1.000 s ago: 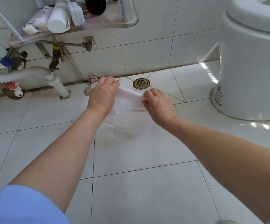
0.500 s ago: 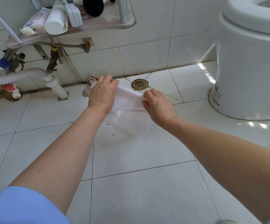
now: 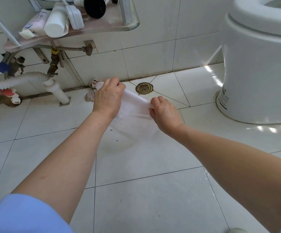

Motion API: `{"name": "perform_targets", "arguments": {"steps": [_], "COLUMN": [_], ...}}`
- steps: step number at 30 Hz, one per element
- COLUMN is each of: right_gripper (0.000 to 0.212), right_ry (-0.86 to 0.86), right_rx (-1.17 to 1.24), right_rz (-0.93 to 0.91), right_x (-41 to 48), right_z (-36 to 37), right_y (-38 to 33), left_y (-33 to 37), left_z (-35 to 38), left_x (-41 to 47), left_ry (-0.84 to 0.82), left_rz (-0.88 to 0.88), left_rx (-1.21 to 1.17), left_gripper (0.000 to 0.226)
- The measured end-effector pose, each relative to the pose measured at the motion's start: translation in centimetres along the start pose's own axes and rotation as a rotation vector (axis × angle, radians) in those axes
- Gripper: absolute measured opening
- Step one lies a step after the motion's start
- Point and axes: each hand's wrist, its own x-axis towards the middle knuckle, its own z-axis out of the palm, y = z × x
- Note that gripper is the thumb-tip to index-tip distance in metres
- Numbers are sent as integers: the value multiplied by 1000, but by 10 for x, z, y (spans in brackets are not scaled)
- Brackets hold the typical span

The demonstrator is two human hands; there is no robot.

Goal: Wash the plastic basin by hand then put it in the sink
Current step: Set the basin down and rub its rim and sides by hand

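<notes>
A clear, see-through plastic basin [image 3: 134, 113] hangs tilted above the white floor tiles, between my two hands. My left hand [image 3: 108, 97] is closed over its far left rim. At the right rim, my right hand [image 3: 165, 112] grips with fingers curled over the edge. The basin's lower wall is faint against the tiles and partly hidden by my hands. No sink is in view.
A brass floor drain [image 3: 144, 88] lies just beyond the basin. A crumpled cloth [image 3: 92, 90] sits by the wall, left of my left hand. A white toilet [image 3: 260, 64] stands at right. Pipes, a corrugated hose [image 3: 17, 80] and a shelf of bottles [image 3: 79, 22] fill the left wall.
Both hands keep their hold on the basin and have shifted only slightly. The view has dipped a little, so the shelf sits higher in frame.
</notes>
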Motion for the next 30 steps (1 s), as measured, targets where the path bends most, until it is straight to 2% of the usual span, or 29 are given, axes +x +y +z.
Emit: {"name": "perform_targets", "arguments": {"steps": [14, 30], "right_gripper": [18, 18], "right_ry": [17, -49], "right_rx": [75, 241], "right_rz": [53, 128], "right_x": [2, 2], "right_z": [2, 6], "right_y": [-6, -5], "left_y": [1, 2], "left_z": [-4, 1], "left_x": [5, 14], "left_ry": [35, 26], "left_rz": [-6, 30], "left_rx": [-12, -222], "left_gripper": [24, 31]}}
